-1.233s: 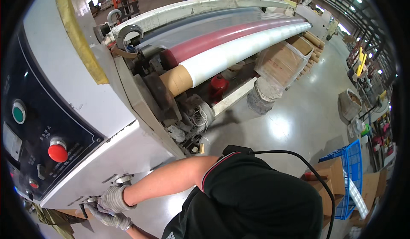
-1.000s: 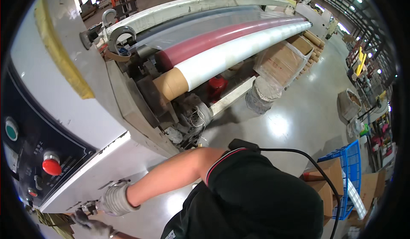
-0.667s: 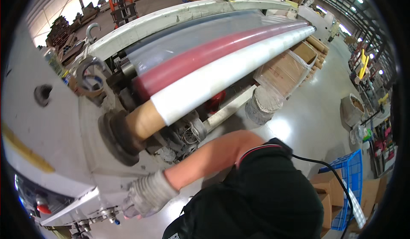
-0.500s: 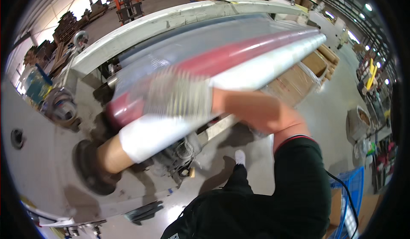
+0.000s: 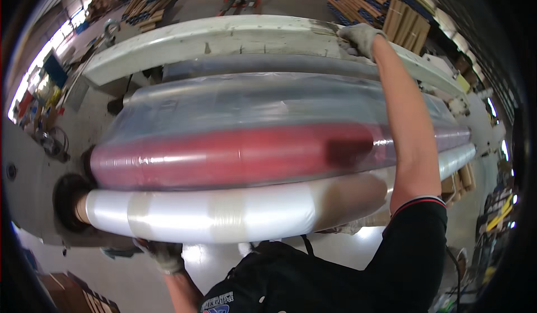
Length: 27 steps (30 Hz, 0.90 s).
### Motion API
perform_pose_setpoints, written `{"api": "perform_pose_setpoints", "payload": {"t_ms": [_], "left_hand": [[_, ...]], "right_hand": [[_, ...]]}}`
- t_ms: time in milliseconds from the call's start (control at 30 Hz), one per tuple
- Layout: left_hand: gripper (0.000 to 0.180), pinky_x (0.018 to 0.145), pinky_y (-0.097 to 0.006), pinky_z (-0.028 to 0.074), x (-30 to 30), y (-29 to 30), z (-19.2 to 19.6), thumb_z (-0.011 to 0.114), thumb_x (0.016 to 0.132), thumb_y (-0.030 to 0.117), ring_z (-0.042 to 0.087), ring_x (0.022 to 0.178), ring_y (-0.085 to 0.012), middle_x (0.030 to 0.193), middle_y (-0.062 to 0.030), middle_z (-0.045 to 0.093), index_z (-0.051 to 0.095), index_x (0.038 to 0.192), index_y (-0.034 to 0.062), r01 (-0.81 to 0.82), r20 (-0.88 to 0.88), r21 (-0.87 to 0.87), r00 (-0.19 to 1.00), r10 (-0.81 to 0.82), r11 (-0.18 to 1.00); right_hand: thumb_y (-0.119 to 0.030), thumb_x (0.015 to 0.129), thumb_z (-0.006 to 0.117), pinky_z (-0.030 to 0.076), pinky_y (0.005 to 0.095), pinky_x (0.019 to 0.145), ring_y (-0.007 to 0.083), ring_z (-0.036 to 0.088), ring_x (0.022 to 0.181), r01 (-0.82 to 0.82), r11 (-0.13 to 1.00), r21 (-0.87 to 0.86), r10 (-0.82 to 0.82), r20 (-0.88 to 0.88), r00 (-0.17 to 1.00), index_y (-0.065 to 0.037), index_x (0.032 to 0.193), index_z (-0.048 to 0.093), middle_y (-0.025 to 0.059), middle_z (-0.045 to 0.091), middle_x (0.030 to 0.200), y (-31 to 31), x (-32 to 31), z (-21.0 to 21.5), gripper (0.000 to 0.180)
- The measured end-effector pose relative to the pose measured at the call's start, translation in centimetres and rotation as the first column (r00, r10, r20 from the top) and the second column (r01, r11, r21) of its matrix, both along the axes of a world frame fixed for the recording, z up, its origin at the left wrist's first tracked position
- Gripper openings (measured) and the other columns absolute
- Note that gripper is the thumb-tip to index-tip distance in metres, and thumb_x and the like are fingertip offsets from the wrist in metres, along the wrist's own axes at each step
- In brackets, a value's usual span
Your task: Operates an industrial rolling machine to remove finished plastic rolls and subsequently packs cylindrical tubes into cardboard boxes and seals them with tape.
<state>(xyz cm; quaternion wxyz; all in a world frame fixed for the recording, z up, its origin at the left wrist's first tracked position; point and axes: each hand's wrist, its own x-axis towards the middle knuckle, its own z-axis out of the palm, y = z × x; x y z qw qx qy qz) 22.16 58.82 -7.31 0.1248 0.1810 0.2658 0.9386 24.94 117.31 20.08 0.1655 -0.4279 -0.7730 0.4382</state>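
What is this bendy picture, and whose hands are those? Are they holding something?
A camera worn on someone's head took it, looking down. Its lens is very wide, so straight things look curved. There's no robot here, just a person using two gloved hands. The right hand reaches across and seems to rest on a long white beam. The left hand is down by the lower edge of a shiny white roll; I can't tell whether it grips it. These belong to a big machine. Behind the white roll lies a red roller, and behind that, toward the beam, is a see-through plastic sheet.
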Motion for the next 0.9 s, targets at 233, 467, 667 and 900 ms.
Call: {"api": "perform_pose_setpoints", "payload": {"t_ms": [233,467,667,900], "left_hand": [[0.092,0.109,-0.044,0.025,-0.4,5.5,0.2,0.056,0.073,0.07,0.033,0.128,-0.0266,0.142,-0.0077,0.035,0.031,0.139,0.0117,-0.121,0.249,0.202,0.966,0.069,0.972],[0.085,0.096,-0.044,0.044,0.0,5.9,6.5,0.066,0.07,0.063,0.052,0.111,-0.0275,0.124,-0.011,0.052,0.042,0.13,0.0073,-0.252,0.304,0.04,0.925,0.229,0.967],[0.074,0.093,-0.045,0.046,0.9,6.8,9.6,0.062,0.078,0.058,0.054,0.108,-0.0278,0.12,-0.0108,0.054,0.042,0.129,0.0087,-0.25,0.417,-0.066,0.873,0.255,0.966],[0.069,0.098,-0.043,0.041,4.0,9.6,8.6,0.062,0.081,0.053,0.05,0.113,-0.0256,0.122,-0.0103,0.051,0.042,0.129,0.007,-0.318,0.372,-0.242,0.842,0.391,0.916]], "right_hand": [[-0.016,0.084,0.058,0.036,0.022,0.045,0.0075,0.044,0.051,-0.251,0.961,-0.118,0.221,-0.222,0.95,-0.007,0.087,0.064,-0.0007,0.051,0.062,2.9,-1.5,0.5,0.011],[-0.03,0.086,0.056,0.049,0.0362,0.076,0.0248,0.061,0.084,-0.733,0.064,0.677,0.866,0.328,0.378,-0.003,0.095,0.063,0.0144,0.064,0.087,-30.1,-5.8,-5.9,0.03],[-0.018,0.081,0.053,0.046,0.0399,0.087,0.0303,0.061,0.095,-0.73,-0.024,0.683,0.85,0.398,0.344,-0.005,0.098,0.066,0.0158,0.064,0.101,-40.2,-9.6,-10.1,0.025],[-0.012,0.081,0.059,0.052,0.0336,0.078,0.024,0.065,0.092,-0.814,-0.418,0.403,0.498,0.851,0.165,-0.006,0.11,0.063,0.0141,0.066,0.103,-45.1,-15.7,-9.6,0.03]]}}
